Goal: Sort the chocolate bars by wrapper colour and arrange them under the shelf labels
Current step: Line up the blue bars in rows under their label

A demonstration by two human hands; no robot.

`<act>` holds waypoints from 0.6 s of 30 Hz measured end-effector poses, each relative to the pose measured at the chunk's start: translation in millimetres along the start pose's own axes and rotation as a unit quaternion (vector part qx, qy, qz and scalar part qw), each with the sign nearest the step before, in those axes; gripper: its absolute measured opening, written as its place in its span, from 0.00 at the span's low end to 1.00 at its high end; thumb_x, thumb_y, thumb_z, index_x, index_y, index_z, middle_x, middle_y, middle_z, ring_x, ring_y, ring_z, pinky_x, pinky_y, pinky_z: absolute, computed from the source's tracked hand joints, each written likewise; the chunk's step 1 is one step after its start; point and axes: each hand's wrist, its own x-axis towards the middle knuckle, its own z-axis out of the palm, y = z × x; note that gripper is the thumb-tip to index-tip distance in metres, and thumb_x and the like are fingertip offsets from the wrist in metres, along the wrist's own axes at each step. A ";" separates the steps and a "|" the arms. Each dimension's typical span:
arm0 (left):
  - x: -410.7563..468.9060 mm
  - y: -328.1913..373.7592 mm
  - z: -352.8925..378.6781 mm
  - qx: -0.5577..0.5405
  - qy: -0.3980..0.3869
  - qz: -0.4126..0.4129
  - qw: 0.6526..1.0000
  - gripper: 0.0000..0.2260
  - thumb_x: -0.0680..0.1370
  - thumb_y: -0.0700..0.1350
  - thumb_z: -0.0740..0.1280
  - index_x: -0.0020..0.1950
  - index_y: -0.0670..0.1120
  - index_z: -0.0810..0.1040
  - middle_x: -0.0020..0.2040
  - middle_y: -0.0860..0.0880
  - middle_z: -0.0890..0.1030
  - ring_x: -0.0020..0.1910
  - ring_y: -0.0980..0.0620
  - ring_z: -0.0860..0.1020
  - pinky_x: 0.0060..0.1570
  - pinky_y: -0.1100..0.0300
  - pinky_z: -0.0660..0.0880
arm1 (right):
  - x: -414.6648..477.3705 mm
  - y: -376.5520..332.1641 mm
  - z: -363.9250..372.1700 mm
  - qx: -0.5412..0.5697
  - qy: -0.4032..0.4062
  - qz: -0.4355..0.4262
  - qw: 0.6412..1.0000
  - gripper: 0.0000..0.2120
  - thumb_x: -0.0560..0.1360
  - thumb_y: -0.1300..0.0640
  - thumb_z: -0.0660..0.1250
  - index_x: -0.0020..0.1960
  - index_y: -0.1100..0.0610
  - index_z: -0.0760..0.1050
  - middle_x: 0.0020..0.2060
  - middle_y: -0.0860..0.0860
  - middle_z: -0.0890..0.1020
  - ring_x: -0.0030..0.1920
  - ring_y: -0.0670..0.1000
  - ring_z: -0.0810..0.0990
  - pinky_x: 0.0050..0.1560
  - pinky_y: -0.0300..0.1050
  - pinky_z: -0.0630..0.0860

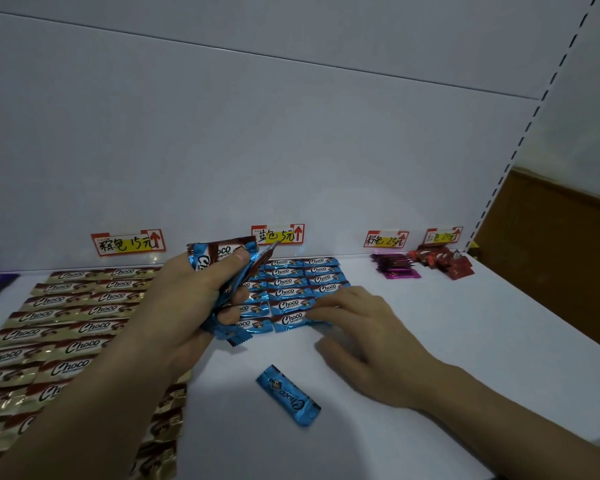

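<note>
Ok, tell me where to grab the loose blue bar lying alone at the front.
Pinch the loose bar across its middle, on the two long edges, from above with the right hand. It lies flat and diagonal, apart from the rows; the left hand grips a bunch.

"Choco" is printed on the blue bars (219, 252) gripped in the fingers of the left hand (187, 299), on the blue rows (290, 292) under the fingertips of the right hand (364, 337), and on the gold bars (70, 306) left of them. On the wall beyond the fingers, the left label (128, 243) reads 棕色 15元, the middle label (278, 234) reads 蓝色 5元, and the right label (386, 240) reads 粉色 25元.
</note>
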 end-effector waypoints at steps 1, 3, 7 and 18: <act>-0.2 0.7 0.5 -0.002 0.000 -0.003 1.000 0.09 0.79 0.44 0.69 0.53 0.38 0.79 0.31 0.45 0.79 0.25 0.56 0.74 0.19 0.66 0.67 | 1.8 -2.8 0.9 -0.007 -0.032 -0.008 0.999 0.19 0.81 0.44 0.59 0.71 0.47 0.72 0.66 0.40 0.72 0.69 0.42 0.66 0.66 0.43 0.67; -0.1 1.0 0.8 -0.002 -0.001 0.000 1.000 0.09 0.79 0.43 0.70 0.54 0.38 0.79 0.31 0.46 0.80 0.25 0.56 0.74 0.19 0.66 0.67 | 3.6 -3.6 1.0 -0.013 -0.060 -0.006 0.998 0.21 0.82 0.44 0.56 0.74 0.46 0.68 0.68 0.38 0.68 0.71 0.41 0.61 0.70 0.46 0.63; -0.3 0.1 1.6 0.001 -0.001 0.006 1.000 0.10 0.79 0.43 0.69 0.55 0.37 0.79 0.30 0.47 0.79 0.25 0.56 0.74 0.18 0.66 0.66 | 3.1 -3.3 0.3 -0.020 -0.080 -0.011 0.997 0.23 0.82 0.47 0.56 0.76 0.46 0.66 0.69 0.39 0.67 0.72 0.41 0.59 0.72 0.50 0.60; 0.9 -0.2 0.4 0.021 0.002 0.016 1.000 0.09 0.79 0.43 0.69 0.53 0.37 0.79 0.30 0.46 0.78 0.25 0.55 0.73 0.19 0.66 0.67 | 3.4 -4.0 -1.1 -0.013 -0.076 0.005 0.997 0.23 0.80 0.48 0.57 0.75 0.45 0.66 0.68 0.39 0.68 0.71 0.41 0.61 0.71 0.49 0.61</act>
